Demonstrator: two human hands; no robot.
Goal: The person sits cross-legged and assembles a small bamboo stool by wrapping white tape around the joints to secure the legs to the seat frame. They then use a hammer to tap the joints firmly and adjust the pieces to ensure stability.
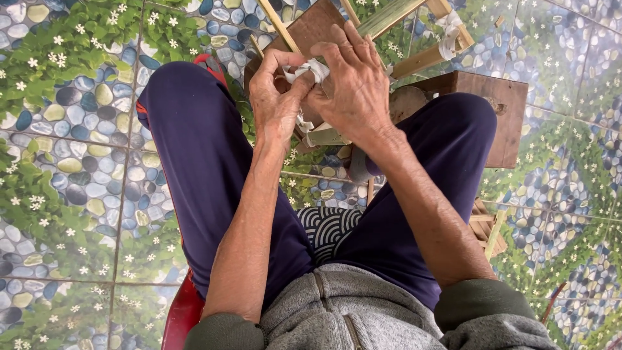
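Here both hands meet above the knees: the left hand (275, 97) pinches a white cloth strip (310, 69) between thumb and fingertips, and the right hand (353, 81) closes over the same strip against a bamboo frame (324, 29). A second white strip (448, 32) binds the frame's far right corner. One wooden block (502, 107) lies right of the knee.
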